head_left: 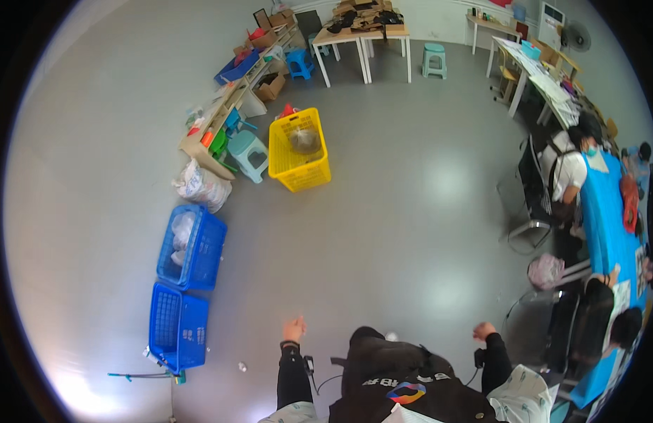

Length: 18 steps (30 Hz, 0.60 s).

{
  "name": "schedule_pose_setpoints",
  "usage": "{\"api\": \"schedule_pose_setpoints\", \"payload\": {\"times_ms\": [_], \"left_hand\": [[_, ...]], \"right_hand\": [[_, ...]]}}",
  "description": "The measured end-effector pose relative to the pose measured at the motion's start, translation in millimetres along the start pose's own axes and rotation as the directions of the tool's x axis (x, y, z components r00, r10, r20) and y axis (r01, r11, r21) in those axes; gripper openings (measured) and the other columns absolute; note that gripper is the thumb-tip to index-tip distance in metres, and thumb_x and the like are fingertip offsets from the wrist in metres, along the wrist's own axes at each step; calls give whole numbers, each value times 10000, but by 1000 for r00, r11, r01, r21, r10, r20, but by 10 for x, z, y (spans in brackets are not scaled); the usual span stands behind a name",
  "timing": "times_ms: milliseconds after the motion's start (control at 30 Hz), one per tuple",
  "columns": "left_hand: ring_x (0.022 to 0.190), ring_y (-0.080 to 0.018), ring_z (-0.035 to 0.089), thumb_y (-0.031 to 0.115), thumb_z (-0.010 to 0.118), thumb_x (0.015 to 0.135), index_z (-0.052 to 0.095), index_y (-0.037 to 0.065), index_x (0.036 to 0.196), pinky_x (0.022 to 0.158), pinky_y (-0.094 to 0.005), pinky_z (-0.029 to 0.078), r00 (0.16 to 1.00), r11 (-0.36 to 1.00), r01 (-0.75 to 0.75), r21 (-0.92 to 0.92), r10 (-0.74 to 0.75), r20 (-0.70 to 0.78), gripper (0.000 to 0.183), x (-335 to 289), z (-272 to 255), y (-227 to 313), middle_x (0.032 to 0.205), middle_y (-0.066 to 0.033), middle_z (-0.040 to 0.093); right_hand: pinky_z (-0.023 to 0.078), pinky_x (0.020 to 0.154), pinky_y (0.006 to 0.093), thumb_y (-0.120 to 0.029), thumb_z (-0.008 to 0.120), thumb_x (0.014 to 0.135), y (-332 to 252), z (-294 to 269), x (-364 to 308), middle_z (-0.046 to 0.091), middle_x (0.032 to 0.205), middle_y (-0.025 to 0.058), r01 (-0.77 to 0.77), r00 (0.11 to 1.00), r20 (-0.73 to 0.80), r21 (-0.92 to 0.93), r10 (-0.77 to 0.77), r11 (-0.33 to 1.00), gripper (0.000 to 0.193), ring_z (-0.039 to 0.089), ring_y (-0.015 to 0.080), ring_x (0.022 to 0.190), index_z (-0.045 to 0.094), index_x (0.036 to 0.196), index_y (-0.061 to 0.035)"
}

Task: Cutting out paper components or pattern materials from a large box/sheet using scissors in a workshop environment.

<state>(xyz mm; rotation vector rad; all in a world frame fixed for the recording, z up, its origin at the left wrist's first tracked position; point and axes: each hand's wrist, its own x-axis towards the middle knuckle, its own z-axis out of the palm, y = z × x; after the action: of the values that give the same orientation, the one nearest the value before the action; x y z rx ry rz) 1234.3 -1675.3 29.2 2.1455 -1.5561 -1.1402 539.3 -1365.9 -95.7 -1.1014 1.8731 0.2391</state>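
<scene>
My left hand hangs over the grey floor with the fingers slightly apart and nothing visible in it. A black band is around that wrist. On the other side, my right hand is curled closed below a black sleeve, and I see nothing in it. Neither hand touches anything. Between my arms a black bag or vest with a colourful emblem covers my front. Thin dark cables run beside both wrists.
Blue baskets line the left wall, beside a stuffed white sack. A yellow basket holding a bag stands ahead, near a pale stool. People sit at the blue-covered table on the right. Farther back are tables.
</scene>
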Motion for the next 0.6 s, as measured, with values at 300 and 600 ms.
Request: {"api": "schedule_pose_setpoints", "payload": {"times_ms": [300, 600], "left_hand": [[655, -270, 634, 298, 581, 835, 647, 98, 780, 642, -411, 512, 951, 965, 260, 16, -259, 169, 217, 2479, 125, 394, 700, -83, 653], [626, -140, 603, 302, 598, 895, 624, 13, 957, 619, -297, 485, 993, 937, -57, -344, 89, 79, 297, 6119, -38, 4471, 767, -54, 660]], "right_hand": [[532, 641, 301, -167, 575, 859, -2845, -3949, 1415, 691, 778, 118, 213, 861, -508, 386, 14, 898, 194, 674, 168, 670, 645, 887, 12], [442, 357, 350, -69, 553, 891, -2256, -4551, 2926, 648, 657, 154, -514, 843, 346, 744, 411, 427, 189, 628, 253, 489, 607, 739, 30]]}}
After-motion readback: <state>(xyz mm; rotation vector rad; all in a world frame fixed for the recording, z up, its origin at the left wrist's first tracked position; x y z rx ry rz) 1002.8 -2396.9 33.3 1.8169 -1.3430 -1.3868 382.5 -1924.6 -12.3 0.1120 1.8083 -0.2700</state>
